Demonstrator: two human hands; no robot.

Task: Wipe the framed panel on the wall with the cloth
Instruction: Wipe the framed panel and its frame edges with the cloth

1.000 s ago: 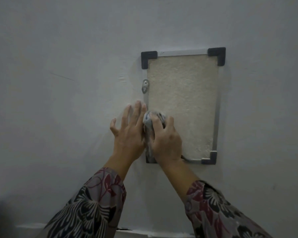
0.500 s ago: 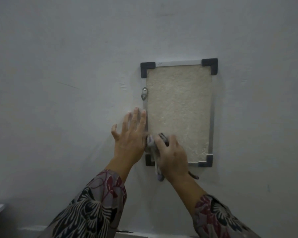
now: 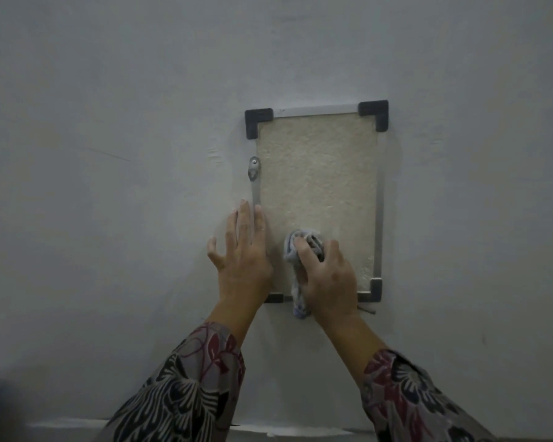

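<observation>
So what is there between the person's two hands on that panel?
In the head view, only a narrow strip of bare beige panel separates the flat left hand from the right hand, which grips the bunched cloth.

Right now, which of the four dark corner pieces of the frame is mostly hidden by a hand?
The bottom-left corner piece: the left hand hides most of it, while the other three show fully.
</observation>
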